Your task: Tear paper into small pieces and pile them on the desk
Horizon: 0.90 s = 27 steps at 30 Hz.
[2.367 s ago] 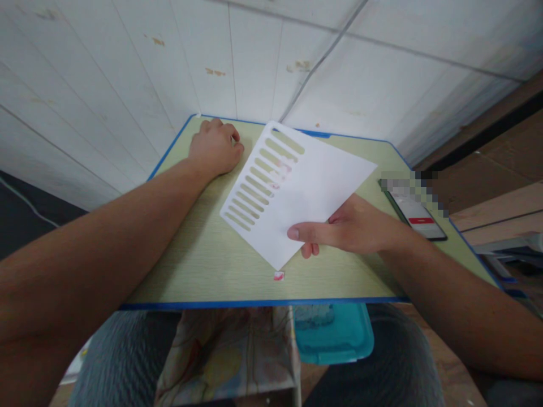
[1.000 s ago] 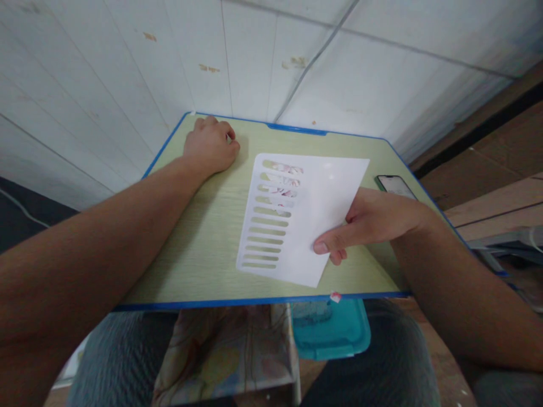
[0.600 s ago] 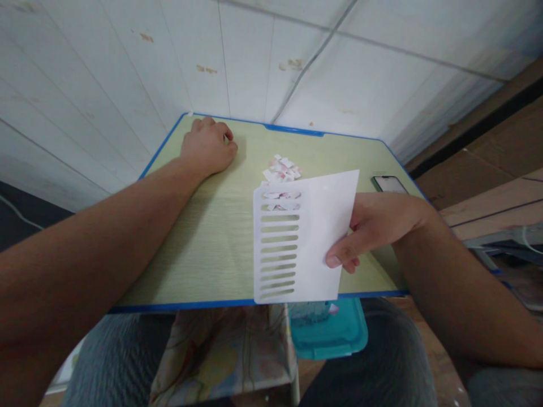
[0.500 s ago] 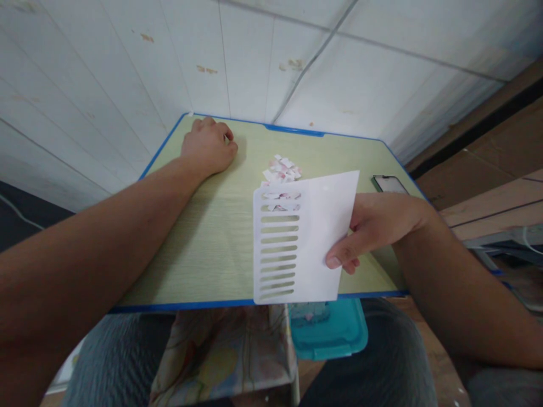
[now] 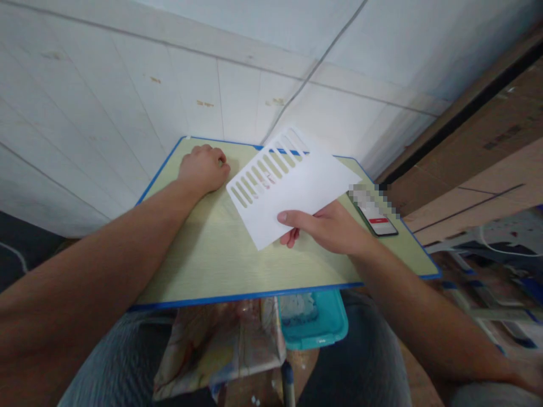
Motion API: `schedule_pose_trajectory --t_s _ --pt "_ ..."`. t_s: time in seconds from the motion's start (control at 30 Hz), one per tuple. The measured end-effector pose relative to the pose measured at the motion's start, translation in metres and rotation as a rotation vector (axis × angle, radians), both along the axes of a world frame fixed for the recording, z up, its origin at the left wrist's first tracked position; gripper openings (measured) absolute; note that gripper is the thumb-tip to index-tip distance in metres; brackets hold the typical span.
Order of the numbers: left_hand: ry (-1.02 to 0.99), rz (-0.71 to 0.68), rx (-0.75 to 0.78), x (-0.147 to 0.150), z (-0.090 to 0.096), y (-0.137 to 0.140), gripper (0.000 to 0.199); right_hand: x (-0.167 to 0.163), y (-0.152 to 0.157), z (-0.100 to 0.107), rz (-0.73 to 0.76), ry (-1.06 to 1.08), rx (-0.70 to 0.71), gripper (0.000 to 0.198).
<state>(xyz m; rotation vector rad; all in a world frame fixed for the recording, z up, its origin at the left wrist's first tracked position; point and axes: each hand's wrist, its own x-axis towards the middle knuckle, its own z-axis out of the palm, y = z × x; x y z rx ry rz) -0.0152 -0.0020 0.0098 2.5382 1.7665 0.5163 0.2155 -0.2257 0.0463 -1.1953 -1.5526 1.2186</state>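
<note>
My right hand point(image 5: 326, 226) grips a white card point(image 5: 301, 189) with a row of long slots cut along one side. The thumb lies on top and the fingers are beneath. Held at a slant over the table point(image 5: 212, 260), the card has its slotted edge toward the wall and upper left. Small paper scraps point(image 5: 268, 180) with pinkish marks show through a few slots; the card hides the rest of the pile. On the left of the table my left hand point(image 5: 204, 169) rests as a loose fist, with nothing visible in it.
A phone point(image 5: 377, 217) lies at the table's right side. Below the front edge are a turquoise plastic container point(image 5: 331, 328) and a patterned cloth point(image 5: 229, 350) by my legs. A white panelled wall point(image 5: 190, 79) with a cable point(image 5: 314, 70) stands behind; cardboard boxes point(image 5: 479, 152) are at the right.
My right hand has turned the card from upright to slanted and moved it away from me, over the paper scraps. My left hand stays on the table. The view has shifted a little.
</note>
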Motion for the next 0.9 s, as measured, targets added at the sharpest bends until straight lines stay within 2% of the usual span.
schedule_pose_trajectory --t_s 0.2,0.27,0.4,0.53,0.67,0.77,0.9 --pt "0.116 0.008 0.013 0.001 -0.003 -0.012 0.053 -0.006 -0.043 -0.049 -0.593 0.117 0.112 0.037" --pt "0.119 0.019 0.011 -0.004 -0.002 -0.024 0.056 -0.005 -0.048 -0.062 -0.699 0.131 0.124 0.043" --pt "0.110 0.055 0.000 -0.028 -0.004 -0.058 0.059 -0.008 -0.046 -0.071 -0.732 0.172 0.069 0.037" --pt "0.088 0.085 -0.030 -0.057 -0.009 -0.095 0.064 -0.017 -0.046 -0.068 -0.698 0.189 0.036 0.021" --pt "0.054 0.112 -0.067 -0.075 -0.014 -0.128 0.066 -0.023 -0.050 -0.062 -0.658 0.199 0.031 0.014" --pt "0.046 0.079 -0.012 -0.079 -0.017 -0.143 0.062 -0.024 -0.051 -0.059 -0.637 0.202 0.027 0.014" --pt "0.049 0.077 0.019 -0.079 -0.018 -0.148 0.059 -0.021 -0.049 -0.060 -0.626 0.187 0.025 0.013"
